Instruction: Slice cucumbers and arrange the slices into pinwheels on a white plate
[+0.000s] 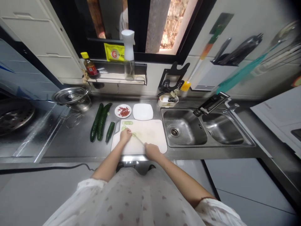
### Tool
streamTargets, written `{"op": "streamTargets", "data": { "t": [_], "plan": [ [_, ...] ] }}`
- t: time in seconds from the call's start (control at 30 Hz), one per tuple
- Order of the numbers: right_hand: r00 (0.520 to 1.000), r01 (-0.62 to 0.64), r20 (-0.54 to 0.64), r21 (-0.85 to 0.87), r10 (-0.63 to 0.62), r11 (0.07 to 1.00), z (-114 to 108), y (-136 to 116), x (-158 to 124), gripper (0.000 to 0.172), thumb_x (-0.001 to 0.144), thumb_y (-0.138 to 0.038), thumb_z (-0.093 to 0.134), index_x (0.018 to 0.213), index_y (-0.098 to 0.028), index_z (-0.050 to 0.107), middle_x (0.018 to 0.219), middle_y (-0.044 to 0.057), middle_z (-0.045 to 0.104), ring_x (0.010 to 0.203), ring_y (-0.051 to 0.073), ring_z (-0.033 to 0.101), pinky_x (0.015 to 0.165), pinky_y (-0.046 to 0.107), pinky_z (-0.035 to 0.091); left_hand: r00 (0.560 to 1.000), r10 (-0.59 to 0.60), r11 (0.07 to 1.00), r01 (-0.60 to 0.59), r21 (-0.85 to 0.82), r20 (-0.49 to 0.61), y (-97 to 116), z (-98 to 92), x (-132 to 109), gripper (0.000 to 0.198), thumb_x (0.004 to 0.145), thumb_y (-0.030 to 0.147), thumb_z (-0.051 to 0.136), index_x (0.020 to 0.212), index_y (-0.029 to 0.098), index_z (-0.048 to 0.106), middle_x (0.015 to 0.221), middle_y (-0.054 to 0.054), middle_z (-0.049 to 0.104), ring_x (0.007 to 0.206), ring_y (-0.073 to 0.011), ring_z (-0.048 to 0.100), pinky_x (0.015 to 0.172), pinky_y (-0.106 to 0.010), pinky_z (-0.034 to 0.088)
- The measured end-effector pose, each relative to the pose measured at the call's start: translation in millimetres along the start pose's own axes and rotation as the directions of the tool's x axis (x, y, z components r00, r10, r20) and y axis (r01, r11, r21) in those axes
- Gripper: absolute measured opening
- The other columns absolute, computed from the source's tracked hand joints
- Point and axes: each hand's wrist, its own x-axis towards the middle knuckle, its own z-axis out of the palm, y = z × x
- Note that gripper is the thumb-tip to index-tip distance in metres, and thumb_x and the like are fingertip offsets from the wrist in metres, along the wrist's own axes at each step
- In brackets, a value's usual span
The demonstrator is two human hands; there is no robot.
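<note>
Two long, glossy, dark-green cucumbers (102, 122) lie side by side on the grey metal worktop (68, 141), left of the white rectangular cutting board (152, 127). Between them and the board we note one short dark-green cucumber piece (110, 132). Near the board's far left corner we record a row of round pale-green cucumber slices (127, 123); another pale-green slice (123, 128) lies just beside our left hand (126, 135). That hand is partly closed over the board, fingers drawn together; whether it grips anything we cannot tell. Our right hand (153, 152), at the board's near edge, is closed around the handle end of a thin-bladed knife (140, 140). Blade slants away and to the left, its tip by a further round slice (134, 134). Beyond the board we log a round white plate (116, 112) bearing small red pieces (124, 111) and, just beside it, a square white plate (143, 111). Right of the board: a double-basin stainless-steel sink (184, 125).
</note>
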Motion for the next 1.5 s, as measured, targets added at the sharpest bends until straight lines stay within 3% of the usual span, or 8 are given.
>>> {"op": "streamTargets", "data": {
  "t": [0.23, 0.53, 0.77, 1.17, 1.37, 1.5],
  "plan": [
    [0.999, 0.032, -0.012, 0.000, -0.032, 0.999, -6.3, -0.2, 1.7, 0.027, 0.089, -0.013, 0.041, 0.111, -0.012, 0.056, 0.099, 0.017, 0.068, 0.096, 0.025, 0.066, 0.075, 0.033, 0.050, 1.000, -0.009, 1.000, 0.009, 0.011, 0.005, 1.0, -0.1, 0.5, 0.016, 0.074, 0.018, 0.063, 0.090, 0.019, 0.065, 0.082, -0.002, 0.068, 0.080, -0.0163, 0.063, 0.070, -0.023, 0.042],
    [0.998, 0.047, 0.055, -0.085, -0.042, 0.995, -31.8, 8.5, 8.0, 0.034, 0.090, -0.008, 0.036, 0.114, -0.012, 0.060, 0.105, 0.018, 0.068, 0.101, 0.027, 0.066, 0.079, 0.038, 0.050, 1.000, -0.022, 1.000, 0.022, 0.003, 0.016, 0.4, 0.6, 2.4, 0.016, 0.074, 0.018, 0.064, 0.090, 0.019, 0.065, 0.081, -0.002, 0.068, 0.080, -0.0162, 0.063, 0.072, -0.023, 0.042],
    [0.996, 0.043, 0.083, -0.130, -0.032, 0.991, -39.5, 12.0, 12.7, 0.035, 0.092, -0.010, 0.035, 0.116, -0.013, 0.060, 0.107, 0.018, 0.068, 0.102, 0.026, 0.065, 0.080, 0.037, 0.050, 1.000, -0.008, 1.000, 0.008, 0.020, 0.007, -1.8, 1.8, 3.4, 0.017, 0.074, 0.020, 0.063, 0.091, 0.019, 0.065, 0.081, -0.003, 0.068, 0.082, -0.0175, 0.063, 0.073, -0.024, 0.042],
    [0.997, 0.023, 0.076, -0.068, -0.017, 0.997, -25.6, 23.8, -8.9, 0.031, 0.087, -0.010, 0.043, 0.113, -0.014, 0.060, 0.104, 0.017, 0.068, 0.098, 0.026, 0.066, 0.076, 0.033, 0.048, 1.000, 0.025, 0.999, -0.025, 0.028, 0.009, -1.4, 1.3, 0.0, 0.018, 0.076, 0.019, 0.062, 0.094, 0.019, 0.065, 0.081, -0.002, 0.067, 0.078, -0.0162, 0.062, 0.069, -0.023, 0.041],
    [1.000, -0.026, -0.009, 0.031, 0.026, 0.999, -10.6, 36.3, -18.0, 0.026, 0.092, -0.020, 0.040, 0.106, -0.016, 0.062, 0.100, 0.014, 0.069, 0.093, 0.023, 0.066, 0.072, 0.029, 0.043, 0.989, 0.145, 0.989, -0.145, 0.012, -0.024, -4.1, 5.7, -13.3, 0.024, 0.080, 0.021, 0.059, 0.103, 0.018, 0.064, 0.085, -0.004, 0.066, 0.081, -0.0165, 0.061, 0.075, -0.025, 0.043],
    [0.984, -0.132, -0.102, 0.139, 0.147, 0.981, -2.4, 44.1, -15.9, 0.029, 0.097, -0.027, 0.033, 0.109, -0.019, 0.058, 0.097, 0.009, 0.069, 0.089, 0.018, 0.064, 0.068, 0.024, 0.038, 0.967, 0.246, 0.968, -0.242, 0.067, -0.065, -5.9, 15.0, -24.5, 0.027, 0.084, 0.022, 0.054, 0.109, 0.017, 0.064, 0.099, -0.008, 0.063, 0.091, -0.0182, 0.060, 0.085, -0.027, 0.043]
  ]
}}
